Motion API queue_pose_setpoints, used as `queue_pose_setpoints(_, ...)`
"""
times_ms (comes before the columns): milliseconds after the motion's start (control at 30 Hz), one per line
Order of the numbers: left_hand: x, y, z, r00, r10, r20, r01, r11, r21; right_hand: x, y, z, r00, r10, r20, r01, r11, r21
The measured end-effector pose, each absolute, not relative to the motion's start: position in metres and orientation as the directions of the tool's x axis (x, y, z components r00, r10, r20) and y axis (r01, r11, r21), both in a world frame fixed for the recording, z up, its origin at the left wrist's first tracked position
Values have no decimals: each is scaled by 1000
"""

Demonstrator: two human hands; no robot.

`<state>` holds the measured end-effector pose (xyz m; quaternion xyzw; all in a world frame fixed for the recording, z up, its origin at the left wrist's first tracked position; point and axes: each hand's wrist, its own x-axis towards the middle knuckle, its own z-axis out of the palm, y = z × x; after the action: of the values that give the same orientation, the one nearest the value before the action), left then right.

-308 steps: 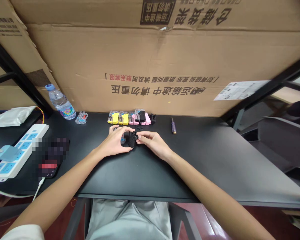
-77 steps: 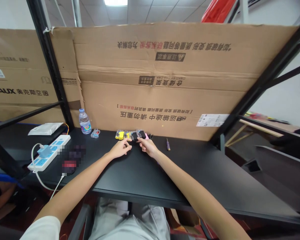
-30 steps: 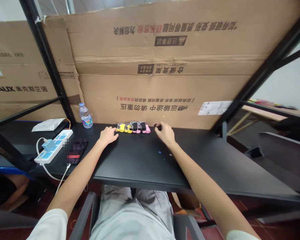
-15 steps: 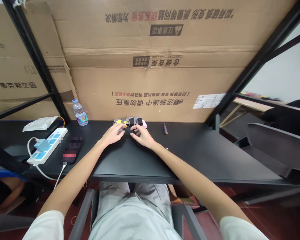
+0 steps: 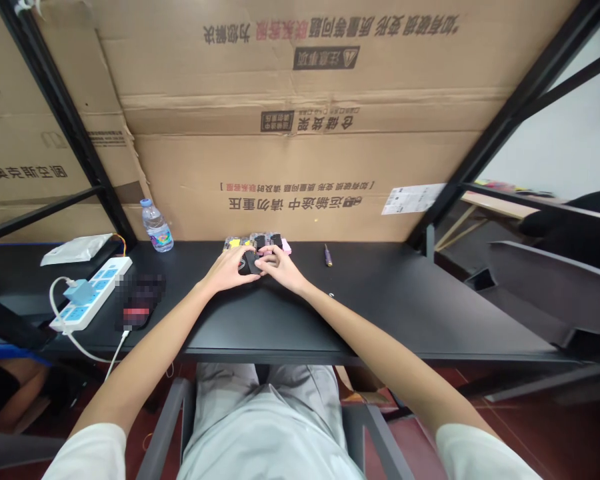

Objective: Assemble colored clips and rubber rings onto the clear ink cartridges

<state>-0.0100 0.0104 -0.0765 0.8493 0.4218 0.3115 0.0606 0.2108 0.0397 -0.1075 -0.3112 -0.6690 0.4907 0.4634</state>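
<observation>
A small black boxy piece [image 5: 251, 264] is held between my two hands near the back of the black table; a light curved mark shows on its left part. My left hand [image 5: 226, 270] curls round it from the left, thumb below and fingers above. From the right, the thumb and fingers of my right hand [image 5: 286, 272] pinch its edge. Just behind the fingers stand clear packs [image 5: 236, 243] with yellow and black items inside. A pink item [image 5: 287, 247] sits at their right end, partly covered by my right hand.
A purple-handled screwdriver [image 5: 328, 256] lies to the right. At left are a water bottle [image 5: 157, 227], a white power strip [image 5: 96, 293], a phone [image 5: 141, 301] on a cable and a white packet [image 5: 77, 249]. Cardboard [image 5: 290, 160] closes off the back.
The black piece has turned up and shows more of its face. My hands have closed in around it, my right fingers now on its edge. The view has shifted slightly.
</observation>
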Motion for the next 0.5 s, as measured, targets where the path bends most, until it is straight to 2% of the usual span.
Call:
queue_pose_setpoints(67, -13, 12, -75, 456, 759, 465, 701, -628, 338, 222, 47, -104, -348, 861, 371, 52, 413, -909)
queue_pose_setpoints(133, -18, 14, -74, 456, 767, 452, 720, -616, 319, 235, 55, -103, -294, 850, 437, 220, 505, -834)
queue_pose_setpoints(267, -27, 17, -74, 439, 795, 419, 746, -582, 323, 255, 68, -112, -380, 803, 458, 570, 594, -568)
queue_pose_setpoints(367, -29, 17, -74, 424, 817, 391, 764, -555, 330, 258, 73, -122, -474, 767, 433, 665, 634, -395)
queue_pose_setpoints(500, -31, 20, -79, 409, 842, 351, 775, -524, 354, 251, 71, -126, -546, 727, 417, 688, 672, -272)
